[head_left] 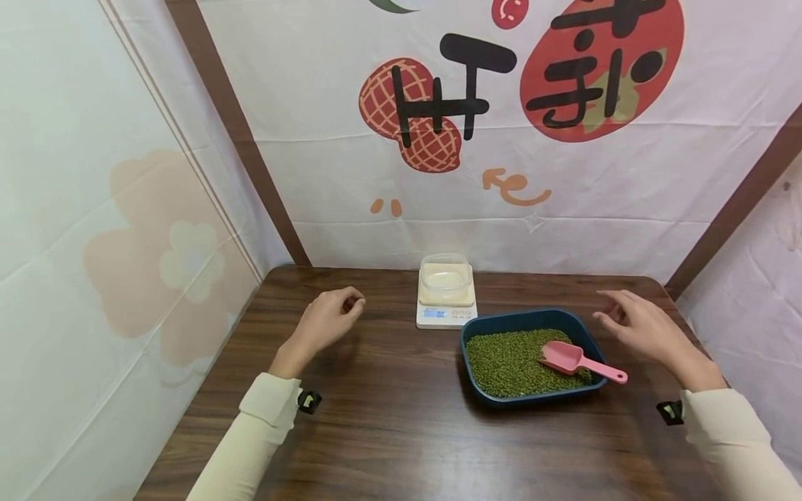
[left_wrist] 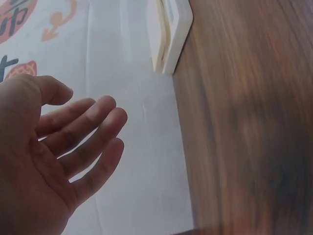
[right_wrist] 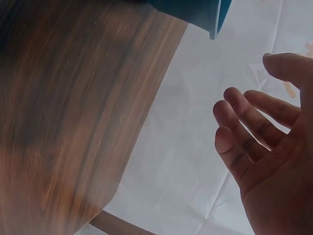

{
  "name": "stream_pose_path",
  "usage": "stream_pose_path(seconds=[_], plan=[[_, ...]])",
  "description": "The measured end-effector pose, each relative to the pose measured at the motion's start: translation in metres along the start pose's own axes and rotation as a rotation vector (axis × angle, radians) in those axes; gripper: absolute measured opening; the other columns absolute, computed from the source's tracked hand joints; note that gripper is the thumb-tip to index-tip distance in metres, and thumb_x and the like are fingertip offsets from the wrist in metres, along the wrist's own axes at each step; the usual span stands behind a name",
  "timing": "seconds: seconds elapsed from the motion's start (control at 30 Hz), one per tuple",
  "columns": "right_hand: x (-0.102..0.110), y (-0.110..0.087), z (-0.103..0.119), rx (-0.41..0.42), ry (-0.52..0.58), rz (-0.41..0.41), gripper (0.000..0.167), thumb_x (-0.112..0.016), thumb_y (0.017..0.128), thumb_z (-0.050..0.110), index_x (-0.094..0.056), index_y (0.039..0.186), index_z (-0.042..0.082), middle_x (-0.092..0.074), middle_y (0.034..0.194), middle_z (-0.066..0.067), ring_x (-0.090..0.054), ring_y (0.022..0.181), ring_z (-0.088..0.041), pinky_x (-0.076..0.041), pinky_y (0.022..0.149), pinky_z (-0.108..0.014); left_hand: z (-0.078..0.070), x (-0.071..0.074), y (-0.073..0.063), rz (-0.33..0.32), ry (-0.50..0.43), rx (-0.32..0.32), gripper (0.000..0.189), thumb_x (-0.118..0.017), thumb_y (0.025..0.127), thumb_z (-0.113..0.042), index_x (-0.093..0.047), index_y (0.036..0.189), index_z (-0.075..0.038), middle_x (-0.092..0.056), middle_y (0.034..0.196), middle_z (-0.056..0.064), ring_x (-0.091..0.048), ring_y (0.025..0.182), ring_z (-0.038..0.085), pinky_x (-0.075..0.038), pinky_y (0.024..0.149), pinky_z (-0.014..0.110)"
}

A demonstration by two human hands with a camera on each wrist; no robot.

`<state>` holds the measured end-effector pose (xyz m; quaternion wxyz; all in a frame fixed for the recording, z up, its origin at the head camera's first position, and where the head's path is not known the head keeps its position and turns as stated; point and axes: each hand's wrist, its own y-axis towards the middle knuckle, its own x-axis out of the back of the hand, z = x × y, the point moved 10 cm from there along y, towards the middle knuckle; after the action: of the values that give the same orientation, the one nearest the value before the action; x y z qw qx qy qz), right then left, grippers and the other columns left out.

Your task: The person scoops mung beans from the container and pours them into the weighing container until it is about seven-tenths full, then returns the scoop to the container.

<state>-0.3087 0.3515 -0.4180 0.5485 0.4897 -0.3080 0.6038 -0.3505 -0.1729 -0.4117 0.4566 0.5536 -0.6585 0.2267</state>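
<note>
In the head view my left hand (head_left: pixel 328 319) hovers over the left part of the table, fingers loosely curled round nothing. My right hand (head_left: pixel 645 330) hangs just right of a blue tray (head_left: pixel 532 400), relaxed and holding nothing. Small green beans (head_left: pixel 510 362) fill the tray. A pink scoop (head_left: pixel 567 358) lies on them, its handle reaching over the tray's right rim. Behind the tray stands a white kitchen scale (head_left: pixel 447 320) with a lit display. On its plate sits a clear plastic container (head_left: pixel 446 277). Both wrist views show bare palms with bent, separated fingers.
The brown wooden table (head_left: pixel 401 431) meets a white printed cloth (head_left: pixel 501 243) along its back edge. Another cloth wall (head_left: pixel 125 243) stands along the left side. The scale's edge (left_wrist: pixel 171 39) and the tray's corner (right_wrist: pixel 195 12) show at the top of the wrist views.
</note>
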Motion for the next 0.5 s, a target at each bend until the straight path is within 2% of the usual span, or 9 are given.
stream_pose_path(seconds=[0.33,0.5], plan=[[-0.012,-0.001,0.006,0.009,0.039,-0.001,0.046,-0.069,0.105,0.030,-0.063,0.138,-0.002,-0.070,0.104,-0.011,-0.064,0.088,-0.022,-0.055,0.075,-0.044,-0.012,-0.031,-0.001,-0.005,-0.073,0.000,0.022,-0.060,0.108,-0.027,-0.076,0.117,-0.013,-0.075,0.095,-0.002,-0.060,0.073,0.009,-0.051,0.070,0.034],[-0.017,-0.001,0.007,0.011,0.057,0.001,0.041,-0.069,0.105,0.027,-0.066,0.134,-0.002,-0.070,0.106,-0.012,-0.065,0.088,-0.021,-0.055,0.076,-0.044,-0.017,-0.047,-0.001,-0.008,-0.118,0.021,0.021,-0.061,0.108,-0.026,-0.077,0.114,-0.013,-0.076,0.090,-0.003,-0.060,0.069,0.008,-0.050,0.067,0.032]])
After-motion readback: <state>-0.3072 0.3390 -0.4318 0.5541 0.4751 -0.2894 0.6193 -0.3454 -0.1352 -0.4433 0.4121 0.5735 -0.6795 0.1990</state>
